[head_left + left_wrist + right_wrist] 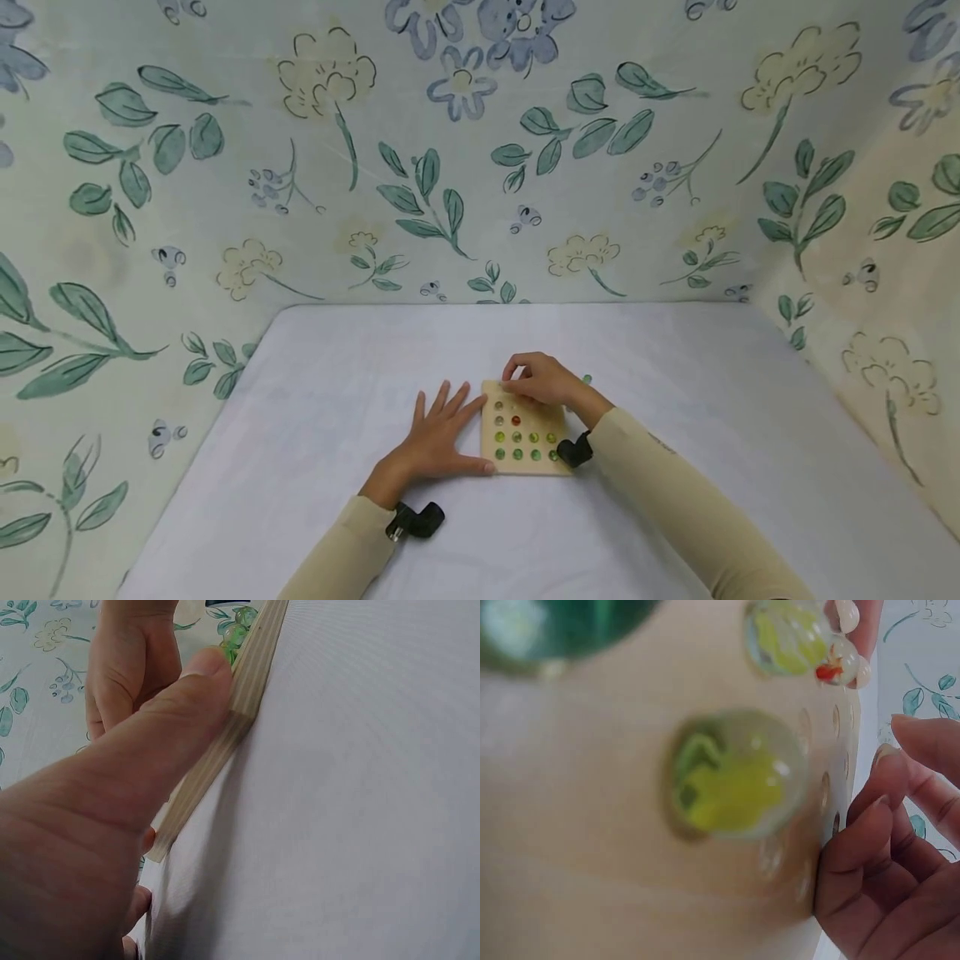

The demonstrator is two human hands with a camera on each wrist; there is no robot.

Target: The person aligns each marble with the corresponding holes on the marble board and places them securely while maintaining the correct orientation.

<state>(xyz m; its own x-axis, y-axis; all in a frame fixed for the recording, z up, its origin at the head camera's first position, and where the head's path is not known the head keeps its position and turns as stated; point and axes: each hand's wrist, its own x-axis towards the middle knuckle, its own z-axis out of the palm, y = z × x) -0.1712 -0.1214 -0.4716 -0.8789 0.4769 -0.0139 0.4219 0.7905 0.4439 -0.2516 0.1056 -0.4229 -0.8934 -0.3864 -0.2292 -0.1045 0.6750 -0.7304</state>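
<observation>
A square pale wooden board (527, 468) with rows of round hollows lies on the white cloth. Clear and green marbles (517, 437) fill its two front rows, and a red-flecked marble (838, 660) sits behind them. My left hand (435, 437) spreads beside the board, its thumb and index fingertip touching the left edge. Over the far left corner, my right hand (542, 380) bends its fingers, hiding several hollows. Between its thumb and fingertip shows a small glassy shape, apparently a clear marble (886, 734), partly hidden.
A green marble (587, 379) lies beyond the board, close to the right wrist. White cloth (360, 358) covers the table, with flower-patterned fabric (450, 150) rising behind and at both sides. Dark wrist cameras (423, 520) are strapped to both wrists.
</observation>
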